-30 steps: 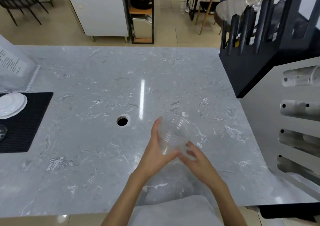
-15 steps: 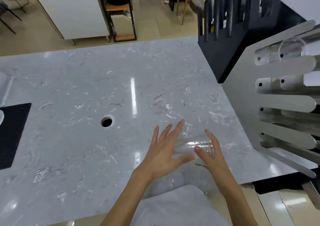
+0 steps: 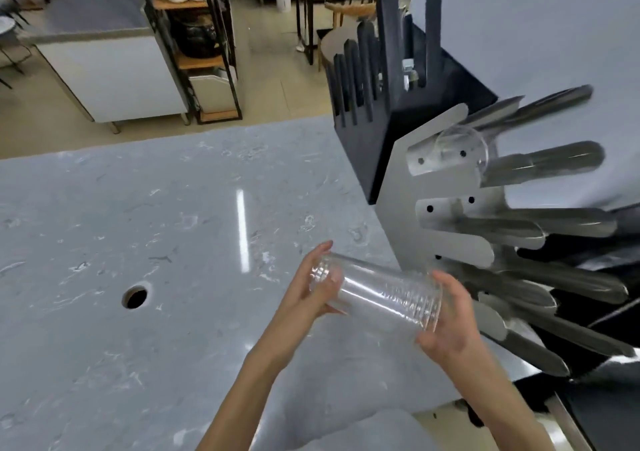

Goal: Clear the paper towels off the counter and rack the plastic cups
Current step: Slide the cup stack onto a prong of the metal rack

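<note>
A stack of clear plastic cups lies on its side above the counter, held between both hands. My left hand grips its narrow bottom end. My right hand cups its wide ribbed rim end. The rim end points toward the silver cup rack at the right, whose long metal prongs stick out sideways. One clear cup sits on the rack's top prong. No paper towel is in view.
The grey marble counter has a round hole left of the hands. A black slotted rack stands behind the silver one. Beyond the counter are a white cabinet, a shelf unit and tables.
The cups have risen off the counter and turned on their side toward the rack. Both hands now grip the stack's ends. The view has swung right, showing more of the rack.
</note>
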Available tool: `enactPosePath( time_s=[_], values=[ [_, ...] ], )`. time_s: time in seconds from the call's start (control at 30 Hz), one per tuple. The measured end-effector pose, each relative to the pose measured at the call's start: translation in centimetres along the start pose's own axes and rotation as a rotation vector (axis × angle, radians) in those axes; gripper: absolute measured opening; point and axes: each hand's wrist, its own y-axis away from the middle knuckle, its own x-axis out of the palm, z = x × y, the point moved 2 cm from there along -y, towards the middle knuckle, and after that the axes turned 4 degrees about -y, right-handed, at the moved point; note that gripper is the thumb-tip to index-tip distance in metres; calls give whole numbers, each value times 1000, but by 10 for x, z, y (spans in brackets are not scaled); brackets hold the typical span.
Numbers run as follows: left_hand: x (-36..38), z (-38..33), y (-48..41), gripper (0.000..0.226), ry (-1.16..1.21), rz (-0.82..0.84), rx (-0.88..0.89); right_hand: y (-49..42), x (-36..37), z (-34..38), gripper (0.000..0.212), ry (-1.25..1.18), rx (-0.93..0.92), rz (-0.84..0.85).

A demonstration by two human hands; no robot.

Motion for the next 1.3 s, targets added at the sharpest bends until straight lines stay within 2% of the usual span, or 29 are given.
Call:
enactPosePath(
  time_s=[0.1,0.23,0.33,0.43,0.47,0.6,0.67,0.73,0.87,1.0,1.1,1.3],
  values=[
    [30,-27,-21,69,69,-18,109,-13,-14,46,94,159,-134,17],
    [76,-52,-53,65,296,12,160,-26,-38,74,104,161,-366,-21],
    [106,-64,-72,62,181,37,171,-30,-49,83,98,248,-554,-146],
    [127,-71,-90,66,79,-50,181,-32,-75,96,94,355,-706,-260],
    [133,-71,-95,60,74,-93,195,-33,-88,101,91,332,-715,-289],
    [145,-64,-119,12,17,-332,240,-46,-136,123,90,234,-724,-329],
    [148,-63,-135,2,-36,-401,215,-55,-154,133,93,256,-722,-303],
    [150,-64,-153,5,-77,-410,166,-65,-170,143,96,351,-698,-260],
    [160,-72,-184,31,-109,-351,95,-90,-184,173,114,671,-557,-122],
    [172,-77,-201,18,-97,-325,110,-116,-161,200,99,1093,-632,58],
    [172,-74,-206,15,-82,-360,97,-133,-143,204,101,1244,-622,150],
    [167,-68,-202,15,-36,-392,116,-152,-124,194,107,1384,-685,195]
  ],
)
